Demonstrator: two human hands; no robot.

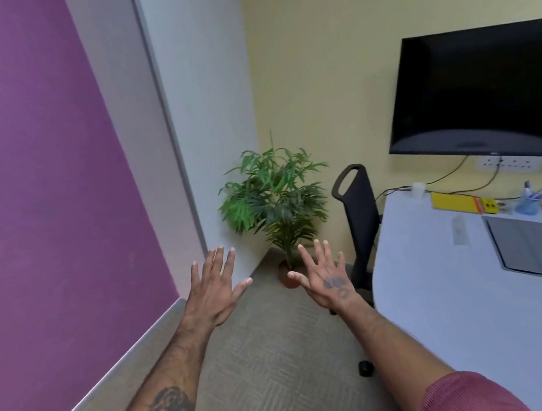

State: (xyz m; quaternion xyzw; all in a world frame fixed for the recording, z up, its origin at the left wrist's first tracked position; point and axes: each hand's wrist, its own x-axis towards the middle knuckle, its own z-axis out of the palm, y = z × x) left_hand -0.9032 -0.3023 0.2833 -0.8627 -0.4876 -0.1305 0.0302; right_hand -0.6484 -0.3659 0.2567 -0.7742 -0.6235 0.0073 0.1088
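Hovering short of potted plant [272,198]: splayed fingers [317,251] of left hand [213,291], right hand [328,283].

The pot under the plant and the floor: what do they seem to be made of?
The pot looks like matte reddish-brown clay, perhaps plastic; it is partly hidden. The floor looks like carpet: dull grey-beige with a woven, tiled pattern.

Both bare arms are reaching up mid-frame, the left hand [212,288] and right hand [324,278] spreading straight fingers, holding nothing.
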